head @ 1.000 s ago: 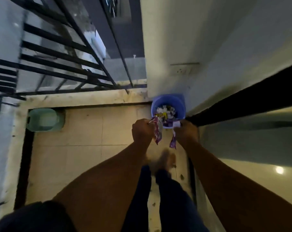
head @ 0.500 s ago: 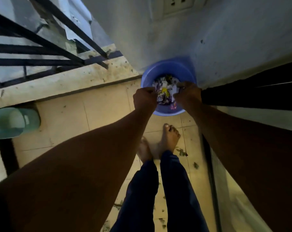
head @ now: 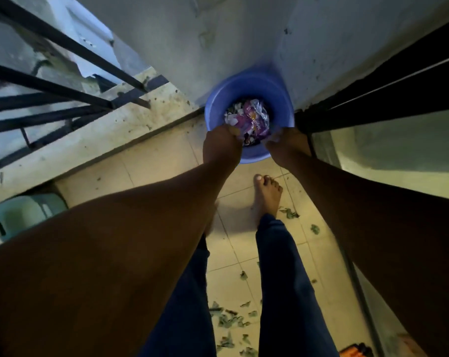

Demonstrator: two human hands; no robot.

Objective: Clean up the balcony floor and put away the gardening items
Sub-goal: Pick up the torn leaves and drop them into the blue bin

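The blue bucket (head: 249, 99) is seen tucked into the corner where the wall meets the dark door frame (head: 388, 81), and it is packed with crumpled wrappers (head: 249, 119), purple and white. Both arms are stretched down to it: the left hand (head: 222, 146) is closed over the near rim on one side, the right hand (head: 286, 148) is closed over it on the other, though how far the fingers curl inside cannot be made out. No lift can be confirmed; the bucket's base is hidden, so whether it sits on the tiles cannot be told. Bare feet are planted just behind, one foot (head: 267, 194) close to the bucket. Green leaf scraps (head: 228, 322) are scattered over the tiled floor (head: 164, 161) near the legs, so the sweeping part looks far from done. Now the risks. With the load heaped loosely, wrappers could be spilled if the bucket is tipped or jerked upward. The rim could be scraped against the wall or caught on the door frame, given how tightly it is wedged. A slip could be caused by leaf litter underfoot if a step back is taken. A pale green container (head: 20, 217) is noted well apart, by the railing (head: 63, 86) side.
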